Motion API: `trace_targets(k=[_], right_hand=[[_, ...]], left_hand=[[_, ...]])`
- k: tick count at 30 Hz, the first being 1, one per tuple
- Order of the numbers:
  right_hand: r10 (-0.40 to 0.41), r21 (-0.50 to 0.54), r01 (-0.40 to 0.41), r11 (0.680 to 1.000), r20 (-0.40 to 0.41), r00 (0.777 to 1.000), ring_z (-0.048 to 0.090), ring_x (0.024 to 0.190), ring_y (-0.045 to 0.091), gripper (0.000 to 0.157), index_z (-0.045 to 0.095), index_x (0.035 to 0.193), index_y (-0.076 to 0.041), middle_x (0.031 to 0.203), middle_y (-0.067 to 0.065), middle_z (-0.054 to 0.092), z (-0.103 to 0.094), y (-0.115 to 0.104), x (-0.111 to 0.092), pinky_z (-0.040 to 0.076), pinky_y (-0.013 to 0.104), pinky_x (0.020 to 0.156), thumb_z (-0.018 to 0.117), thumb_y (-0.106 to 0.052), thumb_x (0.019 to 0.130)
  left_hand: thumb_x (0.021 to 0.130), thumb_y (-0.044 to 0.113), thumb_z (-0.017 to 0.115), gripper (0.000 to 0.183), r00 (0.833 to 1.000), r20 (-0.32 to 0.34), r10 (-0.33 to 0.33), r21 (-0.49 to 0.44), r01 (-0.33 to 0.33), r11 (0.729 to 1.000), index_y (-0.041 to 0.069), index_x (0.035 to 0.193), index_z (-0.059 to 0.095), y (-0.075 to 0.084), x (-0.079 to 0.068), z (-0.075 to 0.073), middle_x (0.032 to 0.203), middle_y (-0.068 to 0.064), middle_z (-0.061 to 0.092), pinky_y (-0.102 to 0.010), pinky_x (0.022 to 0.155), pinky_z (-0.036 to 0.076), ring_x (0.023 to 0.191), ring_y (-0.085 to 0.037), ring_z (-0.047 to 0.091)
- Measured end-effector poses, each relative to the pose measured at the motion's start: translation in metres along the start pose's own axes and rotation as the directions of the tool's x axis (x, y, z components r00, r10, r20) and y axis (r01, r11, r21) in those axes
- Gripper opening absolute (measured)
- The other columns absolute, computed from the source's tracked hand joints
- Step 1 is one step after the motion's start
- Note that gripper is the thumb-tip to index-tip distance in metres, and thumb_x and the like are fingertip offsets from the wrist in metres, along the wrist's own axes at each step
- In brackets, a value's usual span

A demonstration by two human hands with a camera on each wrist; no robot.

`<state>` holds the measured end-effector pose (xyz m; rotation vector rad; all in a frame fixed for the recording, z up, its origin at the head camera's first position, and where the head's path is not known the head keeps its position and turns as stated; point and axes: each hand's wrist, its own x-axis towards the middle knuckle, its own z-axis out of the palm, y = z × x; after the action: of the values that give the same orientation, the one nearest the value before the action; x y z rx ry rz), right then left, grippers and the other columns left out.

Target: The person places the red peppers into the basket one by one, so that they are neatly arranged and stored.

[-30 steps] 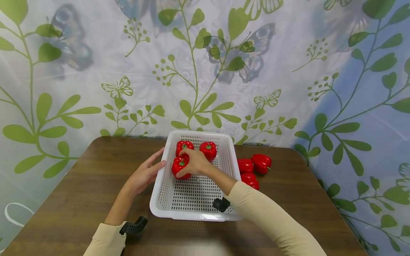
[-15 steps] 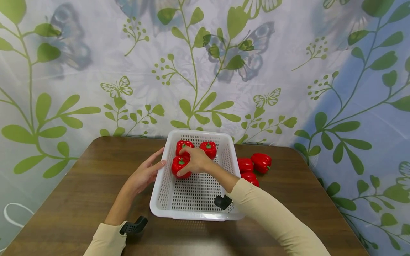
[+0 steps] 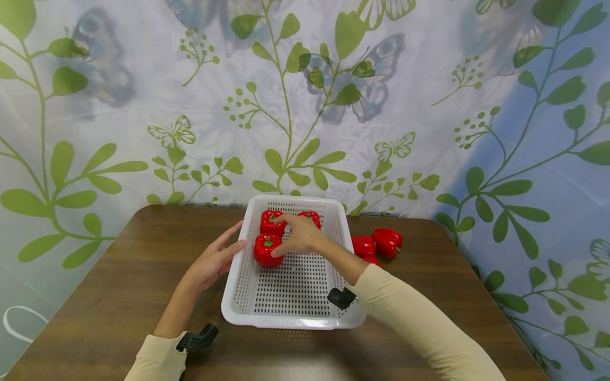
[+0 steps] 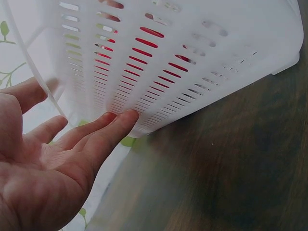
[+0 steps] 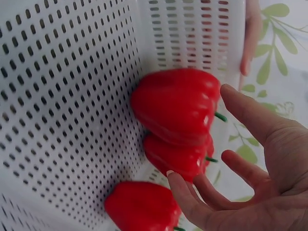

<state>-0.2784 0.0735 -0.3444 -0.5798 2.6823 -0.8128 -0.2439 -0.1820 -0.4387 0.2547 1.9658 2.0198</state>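
Inside the white plastic basket (image 3: 295, 321) lie three red bell peppers: the near-left pepper (image 3: 268, 252), the far-left pepper (image 3: 271, 222) and the far-right pepper (image 3: 312, 217). Over them my right hand (image 3: 301, 235) spreads its fingers, holding nothing. In the right wrist view its thumb tip is right at the top of the near-left pepper (image 5: 175, 106), and its other fingers overlap the far-left pepper (image 5: 178, 156). At the basket's left side my left hand (image 3: 214, 262) rests extended fingers (image 4: 103, 137) against the perforated outer wall, thumb at the rim.
Several more red bell peppers (image 3: 387, 242) lie on the brown wooden table (image 3: 143, 264) just right of the basket, partly hidden by its wall and my right arm. A leaf-patterned curtain (image 3: 214, 132) hangs behind the table. A white cable (image 3: 16, 317) shows at far left.
My right hand has let go of the near-left pepper and lifted slightly to the right, its fingers opening. The pepper stays in the basket. My left hand keeps its place.
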Motion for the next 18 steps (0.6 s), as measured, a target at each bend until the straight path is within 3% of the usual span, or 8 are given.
trace_targets(k=[6,13,18], right_hand=[[-0.027,-0.005,0.027,1.0,-0.039,0.999,0.059,0.099,0.023,0.074,0.056,0.142,-0.016,0.115,0.008,0.065,-0.016,0.01,-0.007,0.055,0.037,0.08,0.088,-0.031,0.077],[-0.022,0.007,0.022,1.0,-0.039,0.999,0.056,0.125,0.035,0.08,0.051,0.147,-0.016,0.142,0.016,0.057,-0.035,0.022,-0.02,0.055,0.047,0.094,0.086,-0.036,0.078],[0.023,0.025,-0.022,0.999,-0.06,0.998,0.057,0.122,0.034,0.078,0.051,0.146,-0.019,0.141,0.014,0.058,-0.048,0.028,-0.029,0.057,0.044,0.087,0.085,-0.036,0.078]], left_hand=[[0.106,0.03,0.053,0.067,1.0,0.011,0.008,-0.012,-0.008,1.0,0.031,0.163,0.018,-0.001,0.001,0.0,0.156,-0.024,0.04,-0.054,0.094,0.057,0.13,-0.044,0.058],[0.106,0.03,0.053,0.068,1.0,0.014,-0.001,-0.017,0.001,1.0,0.031,0.163,0.017,-0.002,0.002,-0.001,0.155,-0.025,0.041,-0.055,0.094,0.057,0.128,-0.043,0.059],[0.106,0.029,0.053,0.068,1.0,0.008,0.002,-0.016,-0.002,1.0,0.03,0.164,0.017,0.0,0.001,-0.001,0.154,-0.026,0.041,-0.054,0.094,0.057,0.127,-0.043,0.06]])
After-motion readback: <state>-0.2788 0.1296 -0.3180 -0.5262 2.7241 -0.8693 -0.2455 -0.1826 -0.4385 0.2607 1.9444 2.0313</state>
